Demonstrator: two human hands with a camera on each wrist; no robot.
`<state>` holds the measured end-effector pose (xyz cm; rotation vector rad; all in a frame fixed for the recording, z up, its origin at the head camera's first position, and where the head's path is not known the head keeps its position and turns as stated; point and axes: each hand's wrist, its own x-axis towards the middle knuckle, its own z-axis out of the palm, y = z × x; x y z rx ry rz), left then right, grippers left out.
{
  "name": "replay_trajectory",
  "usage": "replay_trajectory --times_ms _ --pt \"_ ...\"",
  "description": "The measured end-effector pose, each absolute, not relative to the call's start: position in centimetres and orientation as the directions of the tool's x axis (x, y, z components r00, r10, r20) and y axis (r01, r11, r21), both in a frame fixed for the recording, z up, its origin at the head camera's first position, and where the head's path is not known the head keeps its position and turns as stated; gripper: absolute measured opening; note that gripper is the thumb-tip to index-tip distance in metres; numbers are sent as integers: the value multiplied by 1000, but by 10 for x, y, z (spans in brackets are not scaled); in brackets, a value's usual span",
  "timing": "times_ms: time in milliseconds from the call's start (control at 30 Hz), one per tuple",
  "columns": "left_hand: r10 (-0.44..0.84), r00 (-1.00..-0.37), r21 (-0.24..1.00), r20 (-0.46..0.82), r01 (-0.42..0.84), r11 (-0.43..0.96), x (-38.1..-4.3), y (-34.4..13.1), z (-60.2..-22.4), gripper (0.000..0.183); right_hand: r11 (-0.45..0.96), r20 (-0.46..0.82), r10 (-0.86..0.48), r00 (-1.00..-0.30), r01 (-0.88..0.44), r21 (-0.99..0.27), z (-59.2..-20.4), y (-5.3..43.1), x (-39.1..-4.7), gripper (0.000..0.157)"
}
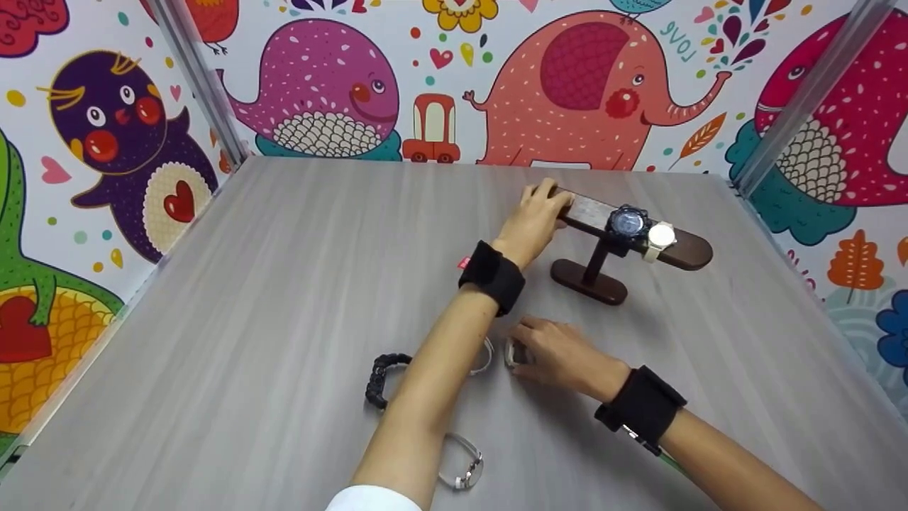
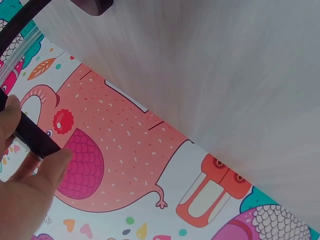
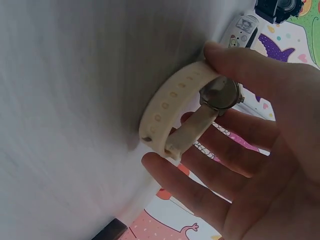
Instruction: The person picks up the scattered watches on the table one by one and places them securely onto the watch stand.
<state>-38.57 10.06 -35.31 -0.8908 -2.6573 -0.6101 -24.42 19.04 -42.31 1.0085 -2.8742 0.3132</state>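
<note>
My left hand (image 1: 533,221) grips the left end of a dark wooden watch stand (image 1: 590,211). In the left wrist view, the thumb and fingers pinch the end of its bar (image 2: 37,135). A black watch (image 1: 628,222) and a watch with a pale gold face (image 1: 661,235) sit on the bar's right half. My right hand (image 1: 567,355), nearer the front, holds a watch with a cream strap (image 3: 167,107). Its strap forms a closed loop, the thumb lies on the strap's edge, and the other fingers are behind the case.
On the grey table (image 1: 284,284) lie a black watch (image 1: 379,380) and a white-strapped watch (image 1: 485,356), both partly behind the left forearm. A silver watch (image 1: 466,468) lies closer to the front. Patterned panels with cartoon animals (image 1: 567,92) border the table.
</note>
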Motion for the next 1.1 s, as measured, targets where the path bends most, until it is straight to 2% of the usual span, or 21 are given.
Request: replay_trajectory --times_ms 667,1100 --pt "503 -772 349 389 629 695 -385 101 -356 28 745 252 -610 -751 -652 -141 -423 200 -234 40" --pt "501 -768 360 399 634 684 -387 100 -355 30 788 338 -530 -778 -599 -144 -407 220 -229 45"
